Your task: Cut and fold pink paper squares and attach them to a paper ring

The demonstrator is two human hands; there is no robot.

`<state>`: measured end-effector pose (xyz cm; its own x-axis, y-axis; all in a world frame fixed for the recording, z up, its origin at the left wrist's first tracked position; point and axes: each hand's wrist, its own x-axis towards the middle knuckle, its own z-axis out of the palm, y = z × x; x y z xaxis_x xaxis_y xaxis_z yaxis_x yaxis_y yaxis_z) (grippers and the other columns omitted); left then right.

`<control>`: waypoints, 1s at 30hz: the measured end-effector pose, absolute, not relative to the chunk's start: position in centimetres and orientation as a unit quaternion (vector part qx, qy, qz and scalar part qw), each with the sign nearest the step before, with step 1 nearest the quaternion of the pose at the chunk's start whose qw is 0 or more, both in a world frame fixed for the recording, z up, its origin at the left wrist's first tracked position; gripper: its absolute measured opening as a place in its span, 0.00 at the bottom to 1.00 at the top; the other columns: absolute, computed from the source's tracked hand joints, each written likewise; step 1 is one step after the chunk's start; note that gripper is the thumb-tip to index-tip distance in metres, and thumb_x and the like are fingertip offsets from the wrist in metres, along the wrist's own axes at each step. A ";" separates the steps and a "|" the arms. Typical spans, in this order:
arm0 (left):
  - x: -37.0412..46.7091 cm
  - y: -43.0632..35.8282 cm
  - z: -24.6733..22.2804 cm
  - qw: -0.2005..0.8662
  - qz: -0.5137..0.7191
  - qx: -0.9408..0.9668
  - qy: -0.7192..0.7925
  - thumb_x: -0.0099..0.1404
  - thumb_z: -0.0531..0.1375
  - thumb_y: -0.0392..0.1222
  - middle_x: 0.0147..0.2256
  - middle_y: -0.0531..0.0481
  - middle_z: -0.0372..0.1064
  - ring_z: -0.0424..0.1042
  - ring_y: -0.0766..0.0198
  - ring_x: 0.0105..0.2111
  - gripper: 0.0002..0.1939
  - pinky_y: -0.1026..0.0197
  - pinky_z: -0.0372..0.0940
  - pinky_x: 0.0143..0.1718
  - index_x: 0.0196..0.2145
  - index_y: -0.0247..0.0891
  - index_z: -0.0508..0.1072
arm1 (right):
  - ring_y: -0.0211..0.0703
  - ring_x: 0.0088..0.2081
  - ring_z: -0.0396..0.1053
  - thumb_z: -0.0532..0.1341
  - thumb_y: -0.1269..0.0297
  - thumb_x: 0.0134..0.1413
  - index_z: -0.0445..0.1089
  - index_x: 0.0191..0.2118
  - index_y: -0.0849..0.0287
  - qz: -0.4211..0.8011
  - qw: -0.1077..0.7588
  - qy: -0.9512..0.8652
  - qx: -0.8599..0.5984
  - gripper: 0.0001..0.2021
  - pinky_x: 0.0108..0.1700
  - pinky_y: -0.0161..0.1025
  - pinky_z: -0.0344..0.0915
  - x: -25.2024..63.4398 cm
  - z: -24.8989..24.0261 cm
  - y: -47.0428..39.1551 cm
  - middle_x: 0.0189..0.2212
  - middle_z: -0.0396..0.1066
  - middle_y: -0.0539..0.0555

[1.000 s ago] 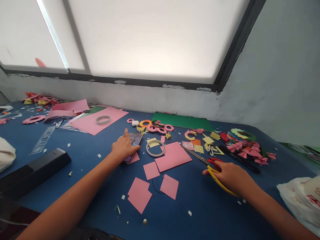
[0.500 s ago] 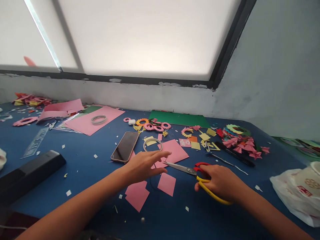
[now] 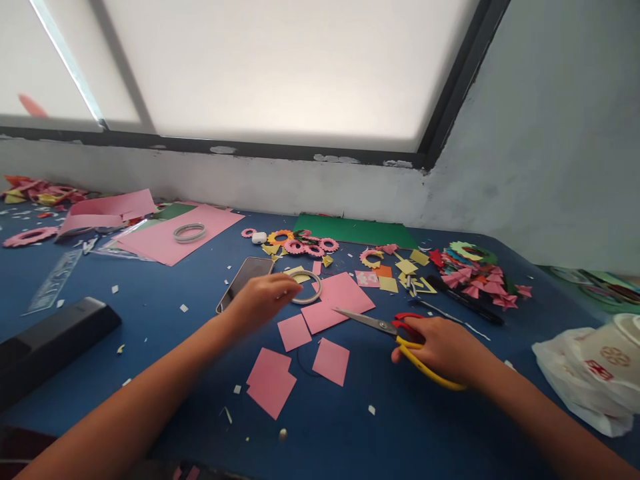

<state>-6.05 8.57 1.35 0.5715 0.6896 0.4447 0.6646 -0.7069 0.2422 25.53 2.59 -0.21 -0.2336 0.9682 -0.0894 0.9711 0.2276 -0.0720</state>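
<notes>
My right hand (image 3: 435,347) grips a pair of scissors (image 3: 385,327) with one red and one yellow handle. Their blades point left, with the tips over a large pink paper sheet (image 3: 345,300). My left hand (image 3: 265,297), slightly blurred, hovers beside a white tape roll (image 3: 317,293) and partly covers a phone (image 3: 245,275). Its fingers are loosely bent, and I see nothing held in them; the thumb is mostly hidden. Below the sheet lie a small pink square (image 3: 294,332), another pink square (image 3: 331,361) and two overlapping pink squares (image 3: 273,387).
Behind lie paper rings (image 3: 305,247), yellow squares (image 3: 407,267) and a green sheet (image 3: 355,231). At right are a pile of pink folded pieces (image 3: 480,277), a black pen (image 3: 470,300) and a cup in a white bag (image 3: 565,373). A black box (image 3: 60,347) stands left.
My left hand has moved left and up, away from the scissor tips, and its spread fingers have bent. A small pink square now shows fully. The scissors stay in my right hand.
</notes>
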 end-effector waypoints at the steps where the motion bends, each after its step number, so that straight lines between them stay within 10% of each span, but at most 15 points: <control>1: -6.8 9.1 1.6 0.007 0.270 0.857 0.439 0.66 0.51 0.41 0.40 0.50 0.74 0.73 0.63 0.39 0.13 0.61 0.67 0.44 0.37 0.41 0.76 | 0.48 0.26 0.69 0.52 0.41 0.49 0.67 0.26 0.56 -0.047 0.007 0.774 0.631 0.21 0.24 0.37 0.53 25.9 -0.4 2.8 0.24 0.72 0.55; 11: -11.8 11.8 3.3 -0.059 0.235 0.716 0.655 0.62 0.51 0.41 0.40 0.42 0.74 0.72 0.49 0.41 0.16 0.51 0.65 0.44 0.39 0.35 0.76 | 0.53 0.40 0.71 0.52 0.46 0.52 0.67 0.49 0.58 -0.039 -0.055 0.729 0.681 0.25 0.36 0.40 0.65 28.6 -2.7 4.6 0.43 0.72 0.59; 20: -5.2 6.7 1.8 0.171 0.063 0.868 0.462 0.50 0.63 0.56 0.51 0.45 0.64 0.65 0.51 0.48 0.32 0.57 0.63 0.44 0.51 0.42 0.66 | 0.50 0.47 0.67 0.54 0.53 0.53 0.67 0.48 0.60 -0.068 -0.109 0.757 0.640 0.21 0.48 0.41 0.64 28.1 -3.1 4.5 0.48 0.68 0.60; 30: -4.4 5.7 0.8 0.226 0.058 0.825 0.515 0.49 0.63 0.36 0.49 0.43 0.63 0.67 0.53 0.45 0.33 0.58 0.64 0.39 0.54 0.38 0.62 | 0.51 0.46 0.67 0.54 0.51 0.53 0.68 0.47 0.59 -0.058 -0.111 0.759 0.639 0.21 0.46 0.42 0.64 28.5 -3.5 4.7 0.47 0.69 0.61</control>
<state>-4.39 5.67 0.78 0.4636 0.8753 -0.1374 0.8232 -0.3683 0.4320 28.50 4.75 -3.54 -0.1594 0.9827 0.0946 0.9570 0.1774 -0.2296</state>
